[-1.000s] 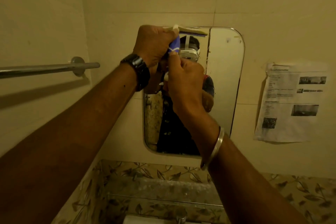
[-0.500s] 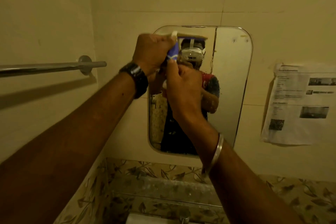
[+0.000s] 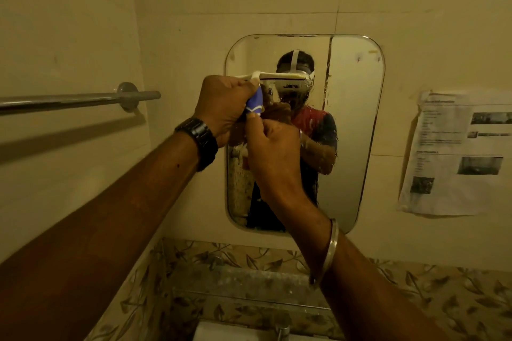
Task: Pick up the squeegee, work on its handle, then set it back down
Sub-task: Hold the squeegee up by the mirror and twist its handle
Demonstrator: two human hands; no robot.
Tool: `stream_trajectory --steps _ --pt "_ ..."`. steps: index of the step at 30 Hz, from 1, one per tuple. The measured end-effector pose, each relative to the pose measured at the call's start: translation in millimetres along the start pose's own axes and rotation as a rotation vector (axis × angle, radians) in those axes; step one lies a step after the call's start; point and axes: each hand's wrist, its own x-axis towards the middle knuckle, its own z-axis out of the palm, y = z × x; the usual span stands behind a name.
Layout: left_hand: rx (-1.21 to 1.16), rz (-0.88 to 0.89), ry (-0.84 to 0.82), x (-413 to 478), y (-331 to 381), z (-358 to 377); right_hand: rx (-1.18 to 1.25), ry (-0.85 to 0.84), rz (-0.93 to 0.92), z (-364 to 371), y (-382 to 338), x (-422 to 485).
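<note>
Left hand point(image 3: 224, 102) is fisted round the blue handle point(image 3: 255, 104) of the squeegee point(image 3: 279, 77), raised mid-frame before the mirror point(image 3: 356, 124) — right hand point(image 3: 273, 147) pinching the handle's lower end — so best brace the left while the right works in small turns.

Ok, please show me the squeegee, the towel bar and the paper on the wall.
squeegee point(image 3: 255, 104): head view, on the blue part of its handle.
towel bar point(image 3: 69, 102): head view, on the metal rod, left of its mount.
paper point(image 3: 454, 155): head view, on the middle of the printed sheet.
</note>
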Motion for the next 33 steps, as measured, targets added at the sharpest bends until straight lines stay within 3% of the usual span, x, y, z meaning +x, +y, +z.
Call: stream_trajectory --steps 7,17,26,33 --pt "-0.057 0.061 0.113 29.2 37.4 9.1 -0.075 0.007 -0.052 -3.0 -31.0 46.9" --pt "0.053 -0.045 0.07 -19.8 -20.9 9.2 -0.086 -0.029 0.015 -14.5 23.9 -12.2" --pt "-0.032 -0.003 0.153 18.6 33.1 12.8 -0.066 -0.02 -0.039 -8.0 -24.4 39.2" --pt "0.025 -0.092 0.061 -21.9 -18.0 18.7 -0.059 -0.042 0.035 -25.2 21.6 -13.4"
